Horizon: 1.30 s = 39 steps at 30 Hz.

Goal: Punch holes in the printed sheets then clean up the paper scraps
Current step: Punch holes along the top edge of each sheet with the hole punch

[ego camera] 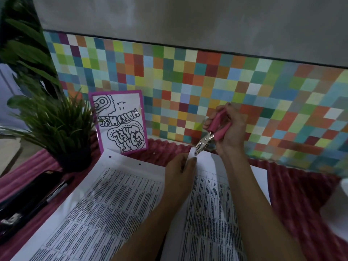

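Two printed sheets lie on a pink ribbed cloth (pixel 293 187). The left sheet (pixel 105 196) has two punched holes along its far edge. My left hand (pixel 180 166) pinches the far left corner of the right sheet (pixel 211 204) and lifts it a little. My right hand (pixel 227 127) grips a pink-handled hole punch (pixel 211 134); its metal jaws sit over that lifted corner. A tiny white paper scrap (pixel 154 153) lies on the cloth beyond the left sheet.
A multicoloured checkered board (pixel 188 87) stands along the back. A purple-framed drawing card (pixel 120 123) leans against it. A potted green plant (pixel 62 129) stands at the left. A black case (pixel 20 206) and a pen (pixel 56 193) lie at the left edge.
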Each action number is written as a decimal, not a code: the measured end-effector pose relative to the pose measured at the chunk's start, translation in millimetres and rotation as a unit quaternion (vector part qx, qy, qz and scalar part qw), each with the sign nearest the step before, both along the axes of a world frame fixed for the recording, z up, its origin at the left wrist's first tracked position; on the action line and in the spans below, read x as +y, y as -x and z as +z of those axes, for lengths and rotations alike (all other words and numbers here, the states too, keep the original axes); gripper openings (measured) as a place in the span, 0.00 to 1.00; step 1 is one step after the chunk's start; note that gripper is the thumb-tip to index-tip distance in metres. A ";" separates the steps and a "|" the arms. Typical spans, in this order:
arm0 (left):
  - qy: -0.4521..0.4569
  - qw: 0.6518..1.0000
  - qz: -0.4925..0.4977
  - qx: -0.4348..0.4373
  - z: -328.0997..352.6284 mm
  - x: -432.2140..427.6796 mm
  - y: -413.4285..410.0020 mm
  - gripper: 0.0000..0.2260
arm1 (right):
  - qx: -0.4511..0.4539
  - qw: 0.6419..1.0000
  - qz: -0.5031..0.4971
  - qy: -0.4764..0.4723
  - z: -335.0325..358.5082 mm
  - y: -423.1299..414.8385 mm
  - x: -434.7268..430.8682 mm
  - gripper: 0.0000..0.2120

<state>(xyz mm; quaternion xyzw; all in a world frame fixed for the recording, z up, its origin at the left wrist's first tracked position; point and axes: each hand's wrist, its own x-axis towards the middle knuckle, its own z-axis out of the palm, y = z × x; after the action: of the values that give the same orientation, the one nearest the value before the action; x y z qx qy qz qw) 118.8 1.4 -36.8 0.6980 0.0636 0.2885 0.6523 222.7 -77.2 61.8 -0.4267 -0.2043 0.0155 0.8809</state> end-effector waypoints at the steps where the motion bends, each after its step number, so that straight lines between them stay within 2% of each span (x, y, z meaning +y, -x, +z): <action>1: 0.002 1.000 -0.003 -0.001 0.8 0.0 0.2 0.13 | -0.002 1.000 0.003 0.002 -0.2 0.8 0.9 0.12; 10: 0.022 0.999 -0.020 0.013 0.5 0.3 2.3 0.13 | 0.002 0.999 -0.049 0.005 -0.2 9.9 7.1 0.15; 14: 0.068 0.998 -0.010 0.011 6.3 -1.8 4.9 0.05 | 0.001 0.998 -0.060 -0.007 -1.0 9.0 8.5 0.15; 22: 0.111 0.993 -0.028 0.010 5.7 -1.4 4.5 0.05 | 0.017 0.996 -0.086 -0.021 -2.4 10.0 10.6 0.15; 27: 0.082 0.996 -0.016 0.009 2.3 0.1 1.6 0.05 | 0.028 0.996 -0.079 -0.002 -1.0 9.7 9.4 0.14; 30: 0.068 0.998 0.015 0.008 2.4 1.0 0.6 0.05 | 0.019 0.999 -0.034 0.031 0.7 11.0 5.9 0.09; 33: 0.048 0.998 0.036 0.006 1.3 1.8 0.7 0.05 | 0.036 0.998 0.015 0.050 -1.5 13.0 1.6 0.11; 39: -0.032 0.996 0.084 -0.005 2.3 1.0 -0.2 0.05 | 0.045 0.998 0.044 0.007 -15.3 19.0 -15.5 0.11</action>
<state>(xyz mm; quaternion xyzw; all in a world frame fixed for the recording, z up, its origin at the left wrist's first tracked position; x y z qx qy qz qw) 119.0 2.5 -34.5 0.7092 0.1096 0.3479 0.6033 203.7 -92.7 46.6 -0.4221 -0.1830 0.0745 0.8848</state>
